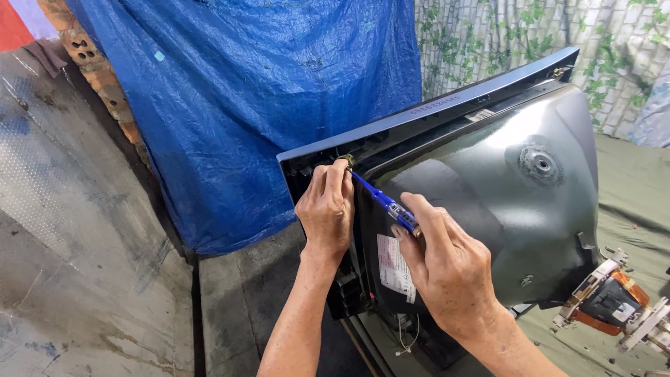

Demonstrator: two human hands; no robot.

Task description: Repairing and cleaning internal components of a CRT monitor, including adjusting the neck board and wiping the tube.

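Fingers of the right hand [447, 269] wrap the blue screwdriver [384, 202], its tip at a brass screw [347, 160] in the upper left corner of the picture tube's frame [419, 119]. The left hand [326, 209] pinches that screw. Behind hangs a blue tarp [244, 91].

To my left the floor [77, 230] is bare grey concrete, stained and scuffed, with a faint dotted pattern pressed into part of its surface. A blue tarpaulin [244, 105] hangs ahead of me in creased folds down to the floor, covering most of a stack of red perforated bricks [94, 59] that shows along its upper left edge. At the upper right a sheet printed with pale brickwork and green ivy [502, 35] forms the backdrop, an olive-green cloth [635, 188] covers the surface below it, and even daylight falls over the whole area.
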